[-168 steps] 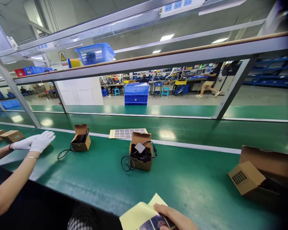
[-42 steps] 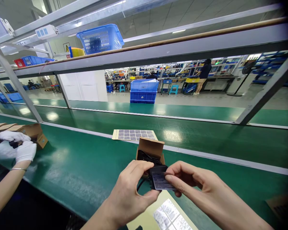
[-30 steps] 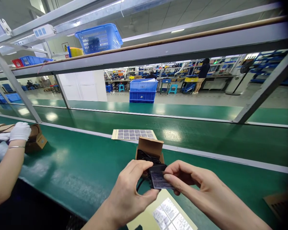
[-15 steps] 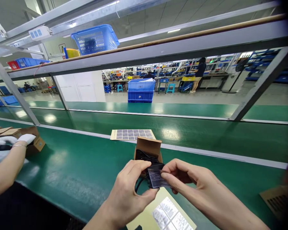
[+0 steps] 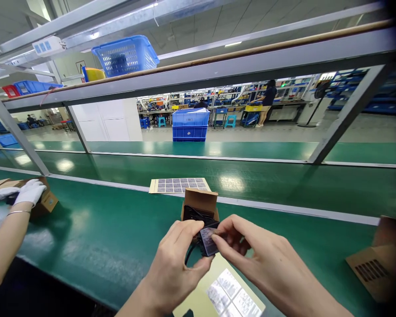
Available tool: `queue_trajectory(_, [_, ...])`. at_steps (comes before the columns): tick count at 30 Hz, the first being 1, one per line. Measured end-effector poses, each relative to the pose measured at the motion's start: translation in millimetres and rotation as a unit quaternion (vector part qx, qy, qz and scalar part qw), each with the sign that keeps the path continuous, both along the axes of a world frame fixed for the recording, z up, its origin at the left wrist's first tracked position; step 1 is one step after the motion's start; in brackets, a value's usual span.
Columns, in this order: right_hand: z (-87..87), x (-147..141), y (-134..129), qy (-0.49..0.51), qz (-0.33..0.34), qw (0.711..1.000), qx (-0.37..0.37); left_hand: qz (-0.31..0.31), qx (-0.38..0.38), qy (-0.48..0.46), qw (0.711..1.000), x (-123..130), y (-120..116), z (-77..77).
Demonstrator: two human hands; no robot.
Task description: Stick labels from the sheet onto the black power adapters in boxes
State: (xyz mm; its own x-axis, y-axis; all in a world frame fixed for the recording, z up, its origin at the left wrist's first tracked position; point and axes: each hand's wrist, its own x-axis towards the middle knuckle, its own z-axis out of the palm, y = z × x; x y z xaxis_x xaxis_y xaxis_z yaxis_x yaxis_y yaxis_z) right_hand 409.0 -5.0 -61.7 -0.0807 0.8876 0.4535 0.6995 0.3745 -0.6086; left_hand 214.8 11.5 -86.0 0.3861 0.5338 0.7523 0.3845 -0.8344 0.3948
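My left hand [image 5: 174,264] grips a small black power adapter [image 5: 203,253] between thumb and fingers. A dark printed label [image 5: 208,240] lies against its face. With thumb and forefinger pinched, my right hand [image 5: 247,246] holds the label's right edge; whether it is fully stuck down I cannot tell. Just behind the hands stands an open small cardboard box [image 5: 201,198], with black cable [image 5: 194,214] inside. Below my hands is a yellowish backing sheet [image 5: 198,299] bearing several silvery labels [image 5: 232,293].
A second label sheet [image 5: 180,185] lies behind the box on the green workbench [image 5: 112,229]. At left, a co-worker's gloved hand [image 5: 31,192] touches cardboard boxes [image 5: 46,204]. Another carton [image 5: 371,268] is at right. A shelf with a blue basket [image 5: 125,57] runs overhead.
The label has come closer against the adapter's face, and my right hand has moved slightly left with it. The co-worker's gloved hand has shifted on the boxes. The view has turned slightly right.
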Motion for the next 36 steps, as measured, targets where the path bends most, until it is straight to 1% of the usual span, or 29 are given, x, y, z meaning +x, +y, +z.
queue_trajectory(2, [-5.5, 0.9, 3.9, -0.031, -0.048, 0.993, 0.104, 0.002, -0.004, -0.001, 1.000, 0.4, 1.3, -2.8])
queue_trajectory(3, [-7.8, 0.6, 5.6, -0.037, -0.061, 0.988, 0.138, 0.000, -0.007, -0.002, 1.000, 0.9, 2.0, -3.8])
queue_trajectory(4, [-9.7, -0.3, 6.7, -0.036, -0.063, 0.986, 0.147, -0.004, -0.007, -0.003, 1.000, 1.5, 2.7, -4.5])
queue_trajectory(5, [-11.4, -1.7, 7.4, -0.026, -0.050, 0.990, 0.130, -0.011, -0.004, -0.002, 1.000, 2.4, 3.3, -4.9])
queue_trajectory(7, [-14.6, -5.1, 7.7, 0.024, 0.008, 0.998, 0.049, -0.025, 0.004, -0.002, 1.000, 4.6, 4.1, -4.5])
queue_trajectory(9, [-18.1, -7.3, 8.2, 0.101, 0.074, 0.992, -0.013, -0.039, -0.008, -0.004, 0.999, 7.1, 4.6, -3.1])
queue_trajectory(11, [-22.7, -7.5, 10.1, 0.168, 0.110, 0.979, -0.035, -0.050, -0.035, -0.007, 0.998, 9.2, 5.0, -1.8])
queue_trajectory(13, [-28.0, -6.7, 12.9, 0.214, 0.111, 0.970, -0.032, -0.055, -0.053, -0.010, 0.997, 10.3, 5.9, -1.6])
queue_trajectory(15, [-33.0, -7.0, 14.5, 0.239, 0.106, 0.965, -0.030, -0.049, -0.059, -0.014, 0.997, 9.9, 7.9, -3.0])
queue_trajectory(18, [-36.2, -10.4, 11.5, 0.223, 0.098, 0.969, -0.043, -0.033, -0.055, -0.013, 0.998, 7.7, 12.5, -6.0])
queue_trajectory(21, [-33.6, -10.9, 6.3, 0.202, 0.091, 0.972, -0.073, -0.041, -0.034, 0.006, 0.999, 6.8, 17.8, -5.8])
queue_trajectory(23, [-31.0, -4.2, 6.2, 0.213, 0.119, 0.966, -0.082, -0.056, -0.031, 0.015, 0.998, 7.5, 21.5, -2.9])
queue_trajectory(25, [-30.1, 9.1, 9.9, 0.245, 0.160, 0.952, -0.091, -0.068, -0.043, 0.019, 0.997, 8.1, 26.1, 1.3])
queue_trajectory(26, [-30.8, 17.7, 12.7, 0.270, 0.171, 0.943, -0.093, -0.070, -0.053, 0.019, 0.996, 8.1, 28.9, 3.4])
queue_trajectory(28, [-34.4, 36.1, 18.9, 0.320, 0.150, 0.932, -0.083, -0.064, -0.081, 0.020, 0.994, 7.2, 35.6, 7.1])
queue_trajectory(31, [-44.8, 60.9, 25.4, 0.365, 0.064, 0.928, -0.048, -0.053, -0.129, 0.028, 0.990, 4.9, 47.8, 10.5])
queue_trajectory(33, [-52.7, 72.8, 26.3, 0.370, 0.022, 0.928, -0.045, -0.053, -0.140, 0.037, 0.988, 3.6, 56.8, 11.4])
queue_trajectory(36, [-61.4, 84.1, 23.4, 0.357, -0.012, 0.933, -0.051, -0.047, -0.145, 0.059, 0.987, 2.2, 71.2, 10.9])
